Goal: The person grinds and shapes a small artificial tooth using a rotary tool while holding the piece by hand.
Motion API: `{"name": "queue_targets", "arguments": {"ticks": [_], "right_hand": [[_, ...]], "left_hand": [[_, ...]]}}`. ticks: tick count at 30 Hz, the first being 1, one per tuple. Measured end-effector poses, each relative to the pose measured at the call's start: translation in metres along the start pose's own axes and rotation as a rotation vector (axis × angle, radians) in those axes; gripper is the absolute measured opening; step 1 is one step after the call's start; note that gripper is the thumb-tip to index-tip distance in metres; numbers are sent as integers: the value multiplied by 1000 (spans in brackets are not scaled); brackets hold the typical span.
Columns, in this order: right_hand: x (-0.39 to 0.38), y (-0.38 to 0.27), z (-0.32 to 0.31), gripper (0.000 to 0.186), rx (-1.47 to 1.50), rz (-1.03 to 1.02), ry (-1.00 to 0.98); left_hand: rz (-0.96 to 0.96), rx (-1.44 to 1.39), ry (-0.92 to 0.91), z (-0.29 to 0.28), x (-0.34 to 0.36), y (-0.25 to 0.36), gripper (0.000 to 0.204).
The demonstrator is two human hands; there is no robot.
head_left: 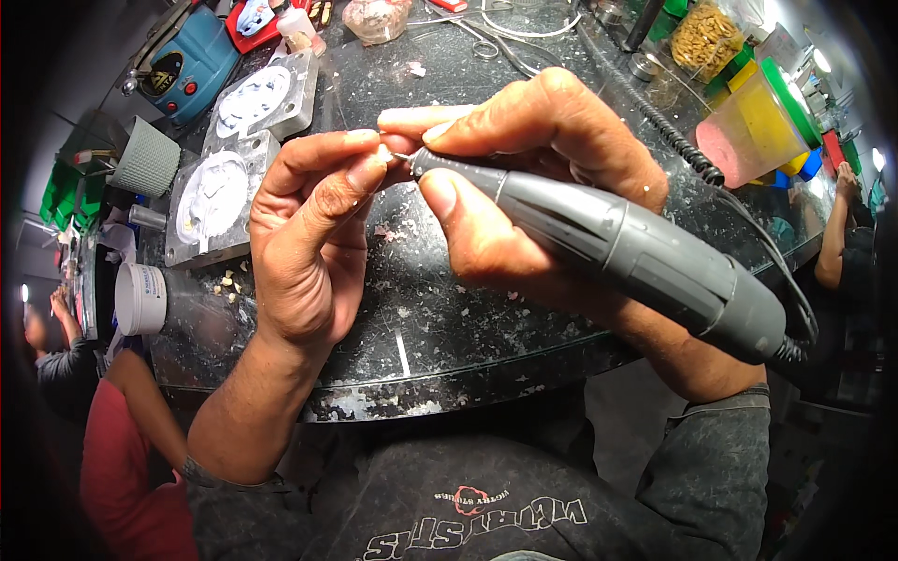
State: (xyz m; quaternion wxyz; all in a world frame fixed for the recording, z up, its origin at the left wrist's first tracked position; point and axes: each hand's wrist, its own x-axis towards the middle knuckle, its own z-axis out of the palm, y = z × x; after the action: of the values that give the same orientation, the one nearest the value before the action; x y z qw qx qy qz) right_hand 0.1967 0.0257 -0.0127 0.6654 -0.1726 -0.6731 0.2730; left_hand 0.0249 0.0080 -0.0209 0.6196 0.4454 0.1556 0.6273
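Observation:
My right hand (pixel 538 140) is wrapped around a dark grey rotary handpiece (pixel 645 252), which slants down to the right with its cable at the rear end. From its nose a thin metal bur (pixel 399 157) points left. The fingertips of my left hand (pixel 313 224) pinch a small whitish piece, like an artificial tooth (pixel 383 152). The bur's tip is at this piece; whether they touch is too small to tell. Both hands meet above the dark, speckled worktable (pixel 449 346), and my left fingers partly cover the piece.
Left of my hands lie two metal flask halves (pixel 299 103) with white plaster. Small pale bits (pixel 227 285) lie near a white tub (pixel 142 299). A blue machine (pixel 192 61) stands behind. To the right are a green-lidded pink-powder container (pixel 739 140) and a coiled cable (pixel 664 122). Other people sit at both sides.

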Motion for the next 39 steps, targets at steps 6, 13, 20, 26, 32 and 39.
{"name": "queue_targets", "arguments": {"ticks": [6, 13, 20, 26, 32, 39], "right_hand": [[1, 0, -2, 25, 18, -34, -3], [2, 0, -2, 26, 14, -56, -22], [4, -3, -2, 25, 0, -50, -6], [13, -8, -18, 29, -57, -52, -180], [4, 2, -4, 26, -54, -112, 11], [5, 3, -2, 25, -57, -170, -7]], "left_hand": [[5, -3, -3, -1, -1, 1, 19], [27, 31, 12, 5, -1, 1, 19], [27, 27, 16, 6, 1, 2, 19], [-89, 22, 71, 5, 3, 3, 23], [-115, 41, 164, 10, 2, 4, 25], [-121, 63, 149, 11, -1, 7, 25]]}}
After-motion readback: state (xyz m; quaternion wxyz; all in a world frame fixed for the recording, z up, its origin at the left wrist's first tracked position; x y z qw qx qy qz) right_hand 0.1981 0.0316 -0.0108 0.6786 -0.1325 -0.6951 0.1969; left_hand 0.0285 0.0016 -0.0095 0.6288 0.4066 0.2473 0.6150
